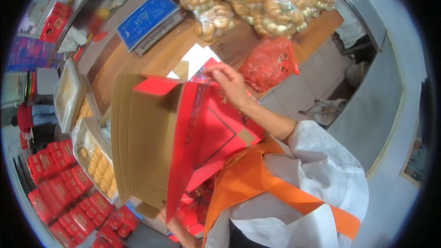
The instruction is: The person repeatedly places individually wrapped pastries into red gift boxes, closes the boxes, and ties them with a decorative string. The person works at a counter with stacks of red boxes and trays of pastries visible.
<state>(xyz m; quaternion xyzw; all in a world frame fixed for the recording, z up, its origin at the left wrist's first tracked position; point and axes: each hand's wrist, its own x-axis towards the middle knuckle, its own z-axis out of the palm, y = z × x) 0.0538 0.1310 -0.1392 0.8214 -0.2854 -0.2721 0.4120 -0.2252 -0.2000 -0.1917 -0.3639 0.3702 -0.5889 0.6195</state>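
A large cardboard box [142, 133], red outside and plain brown inside, stands tilted in front of me with its open side facing left. My right hand [232, 82] is closed on its upper right corner, thumb and fingers pinching a red edge. Low on the box, my left hand [172, 224] grips the bottom edge; most of its fingers are hidden behind the cardboard. Beside my right hand lies a red plastic bag [268, 64]. White sheets of paper or card [200, 57] lie just beyond the box.
A blue-topped flat case [149, 20] and clear bags of round baked goods [257, 0] sit on the wooden table [110, 64]. To the left are plastic-lined trays of biscuits [98, 163] and stacked red packages [59, 197]. A person in red [25, 119] is far left.
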